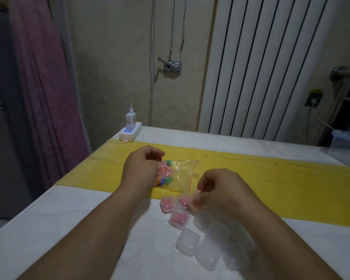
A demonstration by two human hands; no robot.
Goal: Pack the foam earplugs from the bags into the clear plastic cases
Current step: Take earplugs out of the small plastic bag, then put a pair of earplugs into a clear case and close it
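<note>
Now my left hand (141,168) curls over the earplug bag (176,174), grip contents hidden; my right hand (220,190) pinches a case (196,203) just nearside of it. Earplugs look light and squashy, best pinched mid-body.

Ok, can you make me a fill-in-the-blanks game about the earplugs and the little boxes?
1. The bag of earplugs lies on a ____ strip.
2. The filled cases hold ____ earplugs.
3. The left hand rests on the ____.
4. The empty cases lie ____ to the person than the filled ones.

Missing words: yellow; pink; bag; nearer
</note>
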